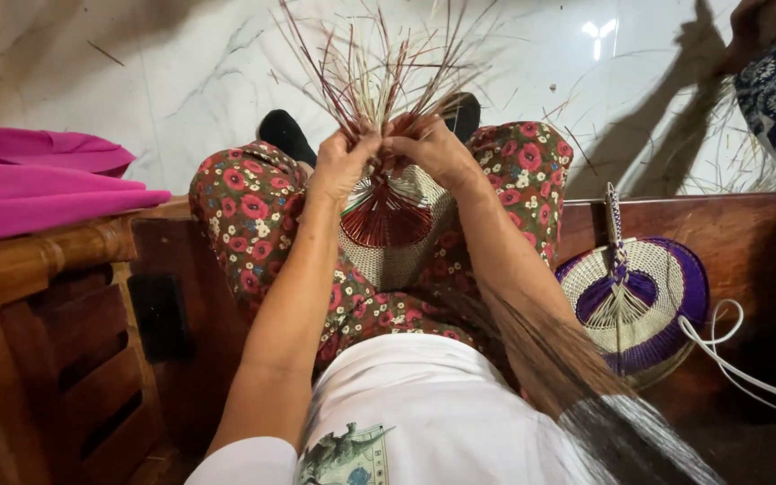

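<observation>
In the head view, the left hand (343, 162) and the right hand (433, 148) are both closed around the bundle of straws (379, 81), just above the red and white fan (392, 224) that rests on the knees. The straws stand up and spread away from the hands, both hands equally near. A purple fan (639, 305) lies well apart on the wooden bench (747, 233), at the right.

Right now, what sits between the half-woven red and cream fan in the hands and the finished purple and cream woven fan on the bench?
Head view: the right forearm and the floral-trousered right knee lie between the red and cream fan and the purple and cream fan; beyond the knee, bare wooden bench.
</observation>
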